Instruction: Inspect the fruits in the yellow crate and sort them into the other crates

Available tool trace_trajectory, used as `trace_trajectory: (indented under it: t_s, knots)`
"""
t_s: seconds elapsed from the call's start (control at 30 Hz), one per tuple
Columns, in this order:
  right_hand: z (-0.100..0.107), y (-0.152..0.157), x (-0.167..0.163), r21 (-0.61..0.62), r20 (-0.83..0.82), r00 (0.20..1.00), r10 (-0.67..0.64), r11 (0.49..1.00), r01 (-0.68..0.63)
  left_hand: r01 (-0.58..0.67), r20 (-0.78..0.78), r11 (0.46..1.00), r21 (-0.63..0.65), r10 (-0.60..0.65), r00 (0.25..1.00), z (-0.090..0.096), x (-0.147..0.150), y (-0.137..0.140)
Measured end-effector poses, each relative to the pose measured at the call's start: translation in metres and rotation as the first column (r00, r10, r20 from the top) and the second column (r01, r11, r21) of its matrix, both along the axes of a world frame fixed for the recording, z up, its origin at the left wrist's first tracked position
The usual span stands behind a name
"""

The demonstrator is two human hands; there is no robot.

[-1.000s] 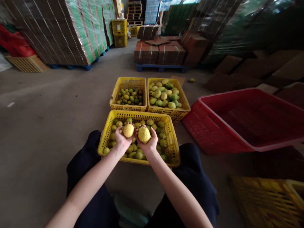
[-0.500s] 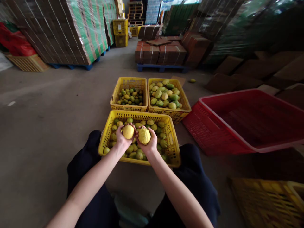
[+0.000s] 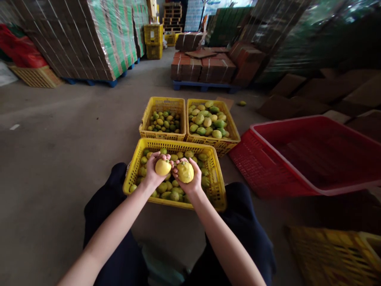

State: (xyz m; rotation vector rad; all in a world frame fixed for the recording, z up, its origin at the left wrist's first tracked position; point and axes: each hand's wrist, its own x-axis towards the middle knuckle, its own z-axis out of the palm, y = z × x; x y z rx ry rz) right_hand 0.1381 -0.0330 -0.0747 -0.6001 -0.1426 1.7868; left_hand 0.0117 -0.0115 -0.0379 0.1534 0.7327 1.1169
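My left hand [image 3: 153,171] is closed around a smooth yellow lemon [image 3: 163,167]. In my right hand [image 3: 195,178] lies a larger, bumpy yellow lemon [image 3: 185,172], with the fingers curled about it. Both hands are side by side, palms up, above a yellow plastic crate [image 3: 218,174] between my knees. Several green-yellow lemons [image 3: 165,190] lie inside that crate, partly hidden by my hands and forearms.
Behind stand a yellow crate of small green and yellow lemons [image 3: 165,121] and another of larger lemons [image 3: 207,121]. A big red crate [image 3: 258,159] is at the right, a yellow crate [image 3: 330,250] lower right. Strapped cardboard stacks [image 3: 204,67] rest on a blue pallet.
Both hands, each still holding its lemon, have shifted slightly to the right. The lemons have turned a little in the fingers.
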Motion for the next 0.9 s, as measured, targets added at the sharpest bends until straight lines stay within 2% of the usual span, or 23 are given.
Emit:
trace_trajectory:
  t_s: [0.3,0.43,0.63,0.73,0.8,0.9]
  knots:
    - [0.002,-0.002,0.003,0.013,0.057,0.992,0.114,0.993,-0.115,0.225,-0.027,0.969,0.097,-0.224,0.974,0.000,-0.007,0.000]
    - [-0.004,-0.002,0.006,0.115,0.101,0.979,0.179,0.975,-0.190,0.296,-0.037,0.947,0.128,-0.293,0.955,-0.004,-0.010,-0.001]
    - [-0.013,-0.001,0.010,0.279,0.131,0.950,0.283,0.909,-0.310,0.371,-0.018,0.916,0.150,-0.373,0.928,-0.008,-0.012,-0.001]
    - [-0.013,0.000,0.009,0.293,0.113,0.954,0.278,0.908,-0.299,0.372,0.007,0.914,0.160,-0.378,0.926,-0.010,-0.013,0.000]
    - [-0.012,0.000,0.009,0.254,0.080,0.958,0.277,0.923,-0.288,0.338,0.049,0.931,0.135,-0.347,0.937,-0.012,-0.012,0.000]
    - [-0.009,0.002,0.008,0.095,-0.024,0.977,0.210,0.974,-0.207,0.154,0.135,0.988,0.019,-0.155,0.979,-0.015,-0.007,0.002]
